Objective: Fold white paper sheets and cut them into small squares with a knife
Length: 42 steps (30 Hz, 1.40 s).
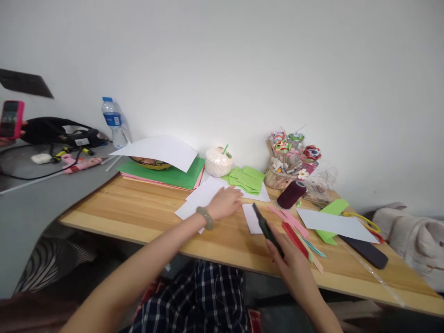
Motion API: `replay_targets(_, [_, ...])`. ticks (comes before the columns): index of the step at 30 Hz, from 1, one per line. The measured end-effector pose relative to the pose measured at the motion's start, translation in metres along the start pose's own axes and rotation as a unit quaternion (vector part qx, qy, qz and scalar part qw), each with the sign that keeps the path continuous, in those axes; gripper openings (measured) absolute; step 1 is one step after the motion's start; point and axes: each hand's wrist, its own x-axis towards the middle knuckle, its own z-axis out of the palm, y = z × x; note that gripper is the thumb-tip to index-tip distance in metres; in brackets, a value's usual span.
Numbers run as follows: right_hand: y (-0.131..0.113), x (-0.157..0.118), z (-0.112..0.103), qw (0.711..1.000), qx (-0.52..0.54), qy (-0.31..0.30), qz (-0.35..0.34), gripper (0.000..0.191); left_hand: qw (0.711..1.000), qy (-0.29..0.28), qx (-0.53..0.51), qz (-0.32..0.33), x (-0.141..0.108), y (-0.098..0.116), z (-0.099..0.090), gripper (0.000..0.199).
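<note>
My left hand [225,202], with a bracelet at its wrist, lies palm down on white paper sheets [199,198], fingers stretched out and holding nothing. Its fingertips are just in front of a pile of light green paper pieces [246,179]. My right hand [289,254] is closed around a dark utility knife [266,229], its tip slanting up to the left. Under that tip is a small white paper piece [251,219] on the table. Pink paper strips [289,219] and a red strip [296,241] lie just right of the knife.
Behind stand a white textured ball [218,162], a basket of paper flowers [282,178] and a dark red thread spool [291,195]. Coloured paper sheets [163,175] lie at the left. A glue gun [81,164] and water bottle [114,122] are farther left. Another person's hand holds a phone [12,119].
</note>
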Motion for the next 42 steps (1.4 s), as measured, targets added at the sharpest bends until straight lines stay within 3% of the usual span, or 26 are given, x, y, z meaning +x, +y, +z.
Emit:
replay_targets(3, [-0.018,-0.004,0.005,0.993,-0.039,-0.11,0.031,0.046,0.999,-0.024,0.026,-0.006,-0.034,-0.033,-0.009,0.051])
replay_targets(5, [-0.034,0.0,0.012,0.988,-0.059,-0.131,0.05,0.045,0.998,-0.038,0.048,-0.016,-0.054,-0.044,-0.008,0.064])
replay_targets(9, [-0.059,0.021,0.029,0.982,-0.089,-0.148,0.08,0.046,0.995,-0.049,0.086,-0.011,-0.077,-0.044,-0.002,0.044])
replay_targets(14, [-0.074,0.052,0.043,0.978,-0.109,-0.15,0.093,0.047,0.992,-0.035,0.117,-0.016,-0.082,-0.042,-0.003,0.032])
replay_targets(22, [-0.077,0.104,0.055,0.98,-0.14,-0.141,-0.011,0.037,0.992,-0.022,0.121,0.02,-0.09,-0.059,-0.01,0.022])
replay_targets(30, [-0.077,0.164,0.085,0.978,-0.141,-0.105,-0.108,0.033,0.991,0.02,0.129,0.04,-0.103,-0.057,-0.02,0.017])
replay_targets(34, [-0.071,0.153,0.081,0.982,-0.104,-0.056,-0.147,0.036,0.991,0.1,0.092,0.005,-0.113,-0.056,-0.03,0.019])
replay_targets(36, [-0.067,0.134,0.074,0.978,-0.079,-0.048,-0.185,0.043,0.984,0.177,-0.028,-0.011,-0.118,-0.052,-0.033,0.018])
replay_targets(38, [-0.061,0.108,0.065,0.971,-0.054,-0.048,-0.228,0.054,0.955,0.225,-0.191,-0.014,-0.122,-0.045,-0.034,0.016])
replay_targets(40, [-0.055,0.082,0.055,0.966,-0.034,-0.037,-0.254,0.053,0.932,0.214,-0.291,-0.005,-0.125,-0.035,-0.032,0.015])
replay_targets(42, [-0.047,0.057,0.045,0.962,-0.021,-0.023,-0.27,0.037,0.938,0.181,-0.296,0.015,-0.125,-0.026,-0.028,0.018])
